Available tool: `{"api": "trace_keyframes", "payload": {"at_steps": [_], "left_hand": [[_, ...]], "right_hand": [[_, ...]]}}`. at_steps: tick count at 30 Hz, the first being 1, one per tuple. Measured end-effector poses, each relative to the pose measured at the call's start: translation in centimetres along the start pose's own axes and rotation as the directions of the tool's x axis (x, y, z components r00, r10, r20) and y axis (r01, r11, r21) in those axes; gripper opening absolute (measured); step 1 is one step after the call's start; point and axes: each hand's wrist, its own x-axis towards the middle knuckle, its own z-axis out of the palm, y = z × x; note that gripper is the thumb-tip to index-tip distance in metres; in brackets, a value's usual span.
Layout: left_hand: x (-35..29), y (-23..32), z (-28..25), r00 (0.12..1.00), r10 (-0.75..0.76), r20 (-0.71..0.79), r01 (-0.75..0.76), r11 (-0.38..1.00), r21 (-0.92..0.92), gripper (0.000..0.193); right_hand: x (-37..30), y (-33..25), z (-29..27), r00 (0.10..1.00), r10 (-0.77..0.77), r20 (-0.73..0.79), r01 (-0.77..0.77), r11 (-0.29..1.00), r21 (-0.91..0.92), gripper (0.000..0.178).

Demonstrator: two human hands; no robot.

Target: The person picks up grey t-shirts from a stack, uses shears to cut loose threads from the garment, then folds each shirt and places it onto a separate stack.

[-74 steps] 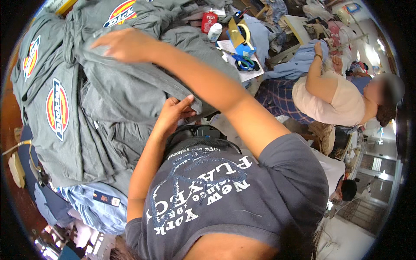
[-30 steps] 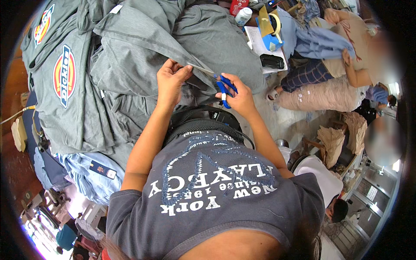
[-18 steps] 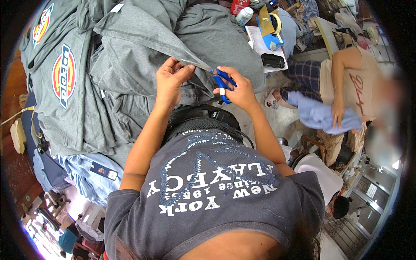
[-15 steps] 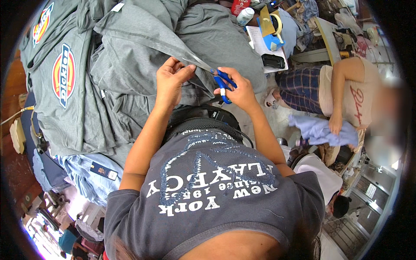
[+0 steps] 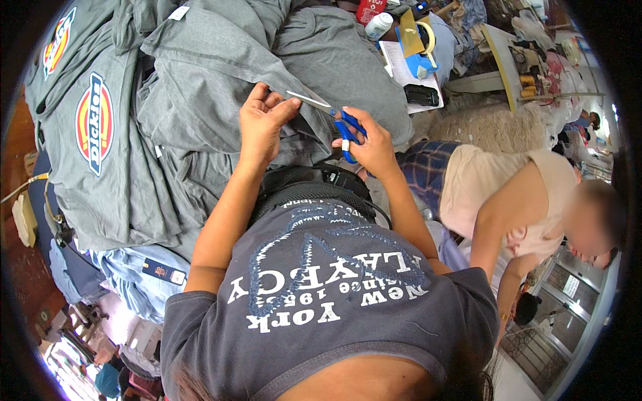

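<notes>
Scissors with blue handles (image 5: 346, 134) sit in my right hand (image 5: 374, 142), fingers through the loops. Their silver blades point up and left, slightly apart, over the edge of a grey shirt (image 5: 207, 83). My left hand (image 5: 263, 127) is closed in a pinch at that shirt's edge, thumb and fingertips near the blade tips. What lies exactly between the fingertips is too small to make out. The shirt rests on a pile of grey shirts (image 5: 177, 190), some with a large colourful printed emblem (image 5: 93, 125).
Beyond my right hand are a white bottle (image 5: 379, 25), a blue tape dispenser (image 5: 421, 63), and papers with a black case (image 5: 422, 95) on them. A light blue garment (image 5: 137, 274) with a tag lies at the left. A co-worker (image 5: 508, 194) bends close on my right.
The co-worker has come closer and bends lower beside my right arm. The scissor blades have opened a little and shifted slightly. My left hand holds nearly the same place.
</notes>
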Motion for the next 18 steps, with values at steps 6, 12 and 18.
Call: {"api": "trace_keyframes", "payload": {"at_steps": [6,12,18], "left_hand": [[-0.3,0.7,1.3,0.999,0.054,-0.009,-0.054,0.999,0.007,0.036],[-0.4,0.7,1.4,0.998,0.056,0.001,-0.056,0.998,-0.012,0.039],[0.3,0.9,0.6,1.000,0.012,-0.024,-0.013,0.998,-0.056,0.033]], "right_hand": [[1.2,-1.3,0.1,1.000,0.012,0.016,-0.010,0.994,-0.113,0.058],[1.5,-1.6,0.5,0.999,0.034,0.017,-0.033,0.997,-0.063,0.055],[0.9,-0.9,0.2,0.994,0.097,0.040,-0.096,0.995,-0.037,0.051]]}}
